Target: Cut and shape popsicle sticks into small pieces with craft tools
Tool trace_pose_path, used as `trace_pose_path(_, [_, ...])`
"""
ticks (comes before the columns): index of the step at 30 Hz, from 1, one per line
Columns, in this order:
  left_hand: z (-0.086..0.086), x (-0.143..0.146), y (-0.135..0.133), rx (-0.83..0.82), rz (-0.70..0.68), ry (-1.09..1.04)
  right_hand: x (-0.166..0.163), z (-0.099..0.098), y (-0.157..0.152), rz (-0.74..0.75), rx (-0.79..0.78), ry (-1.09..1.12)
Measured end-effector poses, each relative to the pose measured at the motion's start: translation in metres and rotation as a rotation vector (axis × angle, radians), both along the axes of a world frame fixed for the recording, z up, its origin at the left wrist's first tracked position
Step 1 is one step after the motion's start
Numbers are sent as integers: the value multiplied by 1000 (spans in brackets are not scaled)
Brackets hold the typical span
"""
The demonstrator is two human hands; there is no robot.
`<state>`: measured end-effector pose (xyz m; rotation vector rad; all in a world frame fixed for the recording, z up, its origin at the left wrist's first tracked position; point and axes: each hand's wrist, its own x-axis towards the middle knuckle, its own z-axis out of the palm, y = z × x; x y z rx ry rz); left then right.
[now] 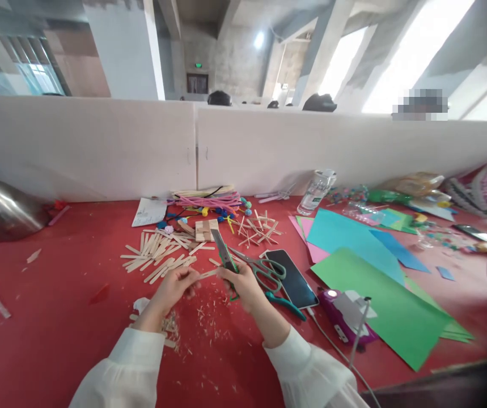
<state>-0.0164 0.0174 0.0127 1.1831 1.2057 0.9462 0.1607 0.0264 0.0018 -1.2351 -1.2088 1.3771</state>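
Evidently for steadiness, the left hand (176, 287) pinches a wooden stick (208, 274); beside it, the right hand (244, 284) grips a knife (225, 252), blade contact unclear.

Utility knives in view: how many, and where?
1: the utility knife is in the right hand, blade pointing away from the person, near the grey-handled scissors. Others could be hidden among the clutter.

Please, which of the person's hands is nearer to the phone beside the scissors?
Right. The right hand, gripping a utility knife, is a little left of the phone; the left hand, pinching a wooden stick, is farther left.
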Motion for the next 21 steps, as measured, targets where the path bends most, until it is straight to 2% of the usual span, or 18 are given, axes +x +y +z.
trace_pose_path(4, [3,0,-4,16,-87,4,-2,2,11,10,-11,54])
trace_pose_path(9, [0,3,-5,-49,-125,29,-1,-12,14,5,-13,86])
trace_pose_path(14, [-3,7,-3,-6,-70,84,1,-20,15,21,6,101])
trace_pose_path(21, [-7,-1,4,170,34,207,1,-26,17,60,40,17])
